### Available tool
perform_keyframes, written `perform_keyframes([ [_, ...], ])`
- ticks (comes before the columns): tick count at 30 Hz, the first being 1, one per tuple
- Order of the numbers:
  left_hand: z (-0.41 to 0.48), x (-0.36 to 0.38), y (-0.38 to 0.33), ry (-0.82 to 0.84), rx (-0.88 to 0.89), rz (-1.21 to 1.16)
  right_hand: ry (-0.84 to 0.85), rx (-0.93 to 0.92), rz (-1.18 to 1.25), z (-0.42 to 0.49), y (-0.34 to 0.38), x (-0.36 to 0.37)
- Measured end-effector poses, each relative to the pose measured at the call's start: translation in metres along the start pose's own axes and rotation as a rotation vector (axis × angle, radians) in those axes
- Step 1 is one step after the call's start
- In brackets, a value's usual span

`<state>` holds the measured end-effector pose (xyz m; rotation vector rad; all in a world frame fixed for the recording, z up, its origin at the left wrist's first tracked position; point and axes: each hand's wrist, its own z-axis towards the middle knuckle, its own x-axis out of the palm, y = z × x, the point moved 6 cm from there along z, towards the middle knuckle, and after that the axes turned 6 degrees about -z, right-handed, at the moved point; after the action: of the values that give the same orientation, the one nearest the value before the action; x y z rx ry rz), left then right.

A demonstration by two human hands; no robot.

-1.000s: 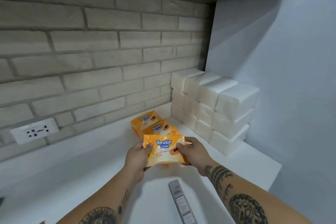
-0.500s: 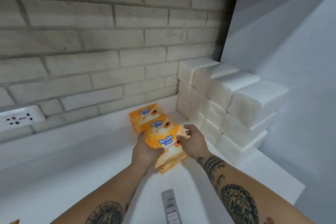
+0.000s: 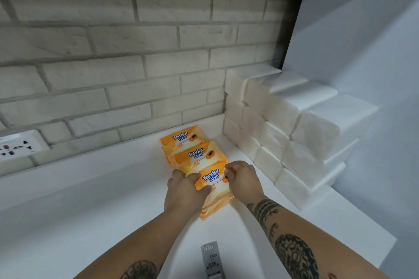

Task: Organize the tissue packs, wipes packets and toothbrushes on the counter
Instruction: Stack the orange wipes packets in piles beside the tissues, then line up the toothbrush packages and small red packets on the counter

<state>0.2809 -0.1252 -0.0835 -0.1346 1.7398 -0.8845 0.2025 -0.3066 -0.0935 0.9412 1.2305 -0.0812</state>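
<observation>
A pale brick wall (image 3: 136, 52) is filling the back of the view, with a white socket plate (image 3: 18, 146) sitting low on it at the far left. A plain grey-white side wall (image 3: 367, 47) is closing off the right. Below them a white worktop (image 3: 79, 199) is running from left to right and ending at an edge on the right.

In the far right corner, a block of white tissue packs (image 3: 283, 129) is standing in stacked rows, three high, pushed against both walls and stepping toward the camera along the side wall.

Just left of that block, orange wipes packets are lying in a line running from the brick wall toward the person. The rear packet (image 3: 181, 139) is lying nearest the wall, the middle packet (image 3: 199, 154) is overlapping its near edge, and the front stack of packets (image 3: 213, 190) is resting on the worktop, several thin edges showing at its near end.

Both tattooed forearms are reaching in from below. The left hand (image 3: 184, 188) is lying palm down on the left side of the front stack, fingers curled loosely over its edge. The right hand (image 3: 241, 179) is pressing on the right side of it, fingers bent and pinching the top packet's edge.

Near the bottom edge, a slim grey package marked EAGLE (image 3: 212, 260) is lying on the worktop between the forearms, apart from the packets.
</observation>
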Motion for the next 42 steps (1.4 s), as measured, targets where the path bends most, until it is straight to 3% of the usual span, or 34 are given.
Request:
perform_keyframes([
  [11,0.003,0.005,-0.003,-0.03,0.073,0.157,-0.005,-0.072,0.031,-0.001,0.0,0.0],
  [14,0.0,0.002,-0.003,-0.055,0.132,0.13,-0.018,-0.081,0.05,-0.003,-0.002,0.0],
  [23,-0.008,0.012,-0.001,0.093,0.14,0.056,0.065,-0.027,0.07,-0.012,0.001,0.005],
  [29,-0.018,-0.003,0.003,0.08,0.138,0.02,0.001,-0.03,0.0,-0.016,0.003,-0.005],
  [42,-0.066,-0.099,0.11,0.001,-0.002,-0.035,-0.073,-0.155,-0.139,-0.092,0.112,-0.001],
])
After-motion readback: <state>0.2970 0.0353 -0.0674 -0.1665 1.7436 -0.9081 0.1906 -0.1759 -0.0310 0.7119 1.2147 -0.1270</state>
